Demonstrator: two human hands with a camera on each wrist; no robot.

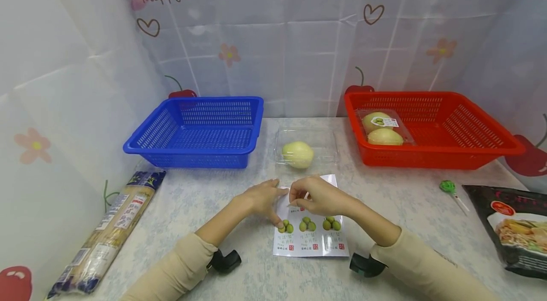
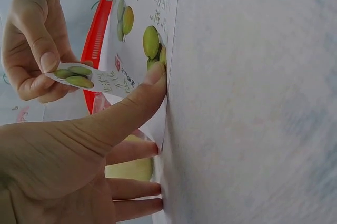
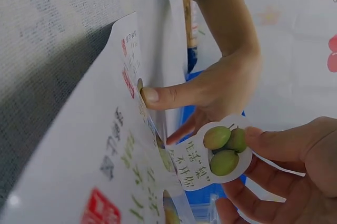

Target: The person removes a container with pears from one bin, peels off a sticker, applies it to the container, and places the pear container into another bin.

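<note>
A white sheet of pear stickers (image 1: 315,240) lies on the table in front of me. My right hand (image 1: 322,196) pinches the pear-picture end of one sticker (image 3: 224,153) between thumb and fingers. That end is lifted off the sheet, while the other end still meets it. With its thumb, my left hand (image 1: 260,200) presses on the sheet's left side; its other fingers are extended along the edge. Just beyond the sheet, a clear plastic box (image 1: 326,146) holds a pale yellow-green pear (image 1: 297,155).
A blue basket (image 1: 192,151) stands at the back left. The red basket (image 1: 427,156) at the back right contains a labelled pear pack (image 1: 384,129). Packaged noodles (image 1: 113,230) lie left; a green lollipop (image 1: 447,186) and black food packet (image 1: 513,225) lie right.
</note>
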